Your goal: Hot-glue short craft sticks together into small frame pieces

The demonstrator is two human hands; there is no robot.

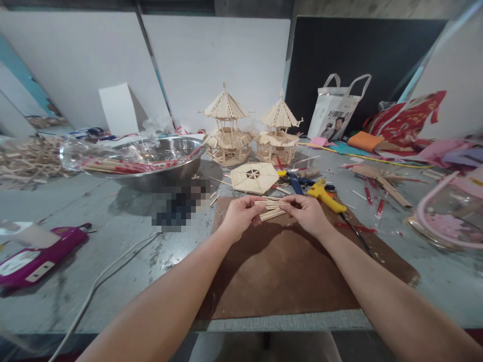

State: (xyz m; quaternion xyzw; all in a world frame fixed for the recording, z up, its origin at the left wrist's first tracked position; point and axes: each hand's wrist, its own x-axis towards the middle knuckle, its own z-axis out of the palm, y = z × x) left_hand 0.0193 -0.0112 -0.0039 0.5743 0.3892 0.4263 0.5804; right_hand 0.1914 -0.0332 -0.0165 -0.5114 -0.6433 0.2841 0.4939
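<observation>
Several short wooden sticks (272, 205) are held between my two hands, above the far part of a brown mat (287, 271). My left hand (243, 215) pinches their left ends, and my right hand (305, 213) has its fingers closed on the right ends. Just beyond the hands lies a flat hexagonal stick panel (241, 177) with a spoked opening in its middle. A yellow glue gun (327, 197) rests to the right of my right hand.
Two stick pagodas (225, 125) stand at the back. A metal bowl (166, 173) with wrapped sticks is at the left, near a purple power strip (49, 256). Blue-handled pliers (296, 184), red scraps and a clear-and-pink bag (445, 216) lie to the right.
</observation>
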